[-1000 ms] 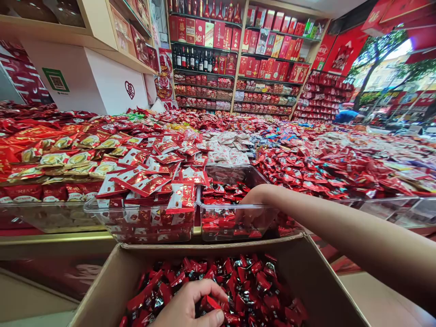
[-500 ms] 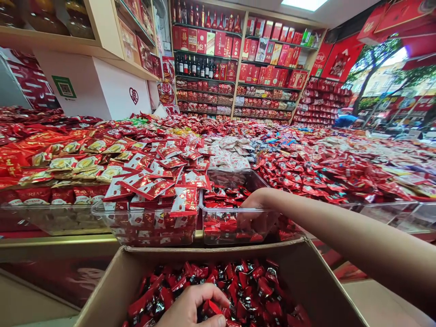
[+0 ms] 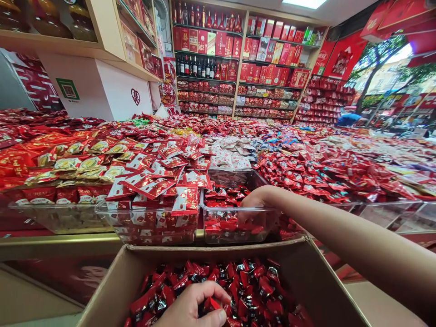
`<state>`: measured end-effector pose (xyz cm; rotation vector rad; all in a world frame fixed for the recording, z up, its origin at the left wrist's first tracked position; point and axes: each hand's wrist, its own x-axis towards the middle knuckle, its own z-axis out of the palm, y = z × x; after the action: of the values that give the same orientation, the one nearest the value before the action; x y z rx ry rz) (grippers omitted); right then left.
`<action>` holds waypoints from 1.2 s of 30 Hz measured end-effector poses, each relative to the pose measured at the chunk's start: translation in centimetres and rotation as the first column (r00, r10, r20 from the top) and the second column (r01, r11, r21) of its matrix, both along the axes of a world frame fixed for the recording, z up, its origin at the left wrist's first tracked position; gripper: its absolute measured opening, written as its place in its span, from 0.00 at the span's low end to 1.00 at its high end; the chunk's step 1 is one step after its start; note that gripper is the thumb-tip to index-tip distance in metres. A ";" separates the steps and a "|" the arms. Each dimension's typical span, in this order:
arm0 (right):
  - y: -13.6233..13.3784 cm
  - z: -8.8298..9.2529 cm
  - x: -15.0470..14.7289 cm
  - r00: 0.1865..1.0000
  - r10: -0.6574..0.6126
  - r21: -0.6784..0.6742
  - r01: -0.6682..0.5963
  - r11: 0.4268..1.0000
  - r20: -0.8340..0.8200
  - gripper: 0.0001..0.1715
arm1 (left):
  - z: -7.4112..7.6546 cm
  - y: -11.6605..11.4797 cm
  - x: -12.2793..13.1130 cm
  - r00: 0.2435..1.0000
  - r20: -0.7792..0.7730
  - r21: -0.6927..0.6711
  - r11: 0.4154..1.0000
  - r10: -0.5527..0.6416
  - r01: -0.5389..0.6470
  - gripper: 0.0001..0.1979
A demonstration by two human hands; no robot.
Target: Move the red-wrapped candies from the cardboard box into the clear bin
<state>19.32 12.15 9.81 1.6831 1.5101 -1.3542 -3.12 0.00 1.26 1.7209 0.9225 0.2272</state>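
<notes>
Low in front, the cardboard box [image 3: 322,277] runs off the bottom edge; just beyond, it's the clear tub [image 3: 235,176] with the right hand [image 3: 255,197] in, wrist bent down, fingers blurred behind plastic, grip impossible to tell. Inside the box, the left hand [image 3: 190,304] curls round a red-wrapped candy [image 3: 211,303], its hold unclear.

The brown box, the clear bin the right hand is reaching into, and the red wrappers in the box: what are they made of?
Brown box: matt cardboard, going by its rough edges.
Clear bin: probably glossy rigid plastic; its contents show through.
Red wrappers: shiny plastic film or foil, judging by creases and glints; I can't tell which.
</notes>
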 end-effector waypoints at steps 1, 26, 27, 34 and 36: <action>0.1 0.0 0.1 1.000 0.005 0.009 -0.005 1.000 -0.026 0.18 | -0.1 0.0 0.0 0.999 0.032 -0.054 0.998 -0.011 0.013 0.12; -0.2 -0.2 -0.1 0.993 0.078 0.053 -0.073 0.996 -0.091 0.18 | 13.0 1.6 2.2 0.796 0.488 -0.066 0.925 0.358 -0.375 0.11; -0.1 -0.4 0.0 0.993 0.075 0.051 -0.071 0.996 -0.092 0.18 | 13.2 1.9 2.3 0.797 0.488 -0.047 0.923 0.355 -0.383 0.11; 0.5 -0.9 0.2 0.989 0.098 0.075 -0.090 0.993 -0.111 0.19 | 14.5 3.0 3.4 0.790 0.523 -0.079 0.941 0.320 -0.329 0.11; 0.4 -0.7 0.1 0.987 0.109 0.088 -0.099 0.991 -0.117 0.19 | 14.7 3.5 3.7 0.793 0.514 -0.055 0.935 0.328 -0.351 0.11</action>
<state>19.45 12.54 9.08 1.5705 1.7193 -1.3786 0.60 3.49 15.95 1.4061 0.8126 0.9141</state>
